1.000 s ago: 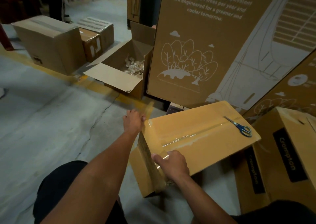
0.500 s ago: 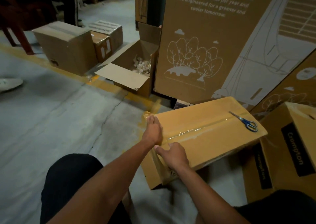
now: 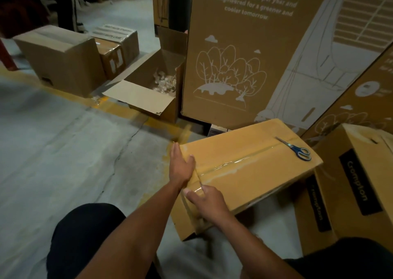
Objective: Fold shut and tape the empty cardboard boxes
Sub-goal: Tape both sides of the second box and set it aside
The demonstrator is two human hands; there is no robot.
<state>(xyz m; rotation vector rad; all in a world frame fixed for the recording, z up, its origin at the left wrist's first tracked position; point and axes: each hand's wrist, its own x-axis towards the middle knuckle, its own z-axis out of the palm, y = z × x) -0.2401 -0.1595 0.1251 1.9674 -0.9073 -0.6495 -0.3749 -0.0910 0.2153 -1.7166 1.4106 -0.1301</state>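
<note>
A yellow-brown cardboard box [image 3: 255, 172] lies tilted on the floor in front of me, its top flaps folded shut. Clear tape [image 3: 238, 163] runs along the centre seam, and another strip wraps the near left edge. My left hand [image 3: 180, 166] lies flat with straight fingers on the box's near left corner, pressing the tape down. My right hand [image 3: 209, 203] presses the tape on the near edge, thumb extended, fingers partly hidden over the side. Blue-handled scissors [image 3: 297, 150] lie on the box top at its far right end.
A second box [image 3: 357, 185] with black "Crompton" labels stands at right. Tall printed cartons [image 3: 244, 51] rise behind. An open box [image 3: 148, 93] with crumpled plastic and several closed boxes [image 3: 61, 59] sit at back left. Bare concrete floor [image 3: 63, 151] spreads left.
My left hand has come from the box's far left corner down onto the near corner, laying the held tape strip flat along the edge. My right hand stays pressing at the near edge.
</note>
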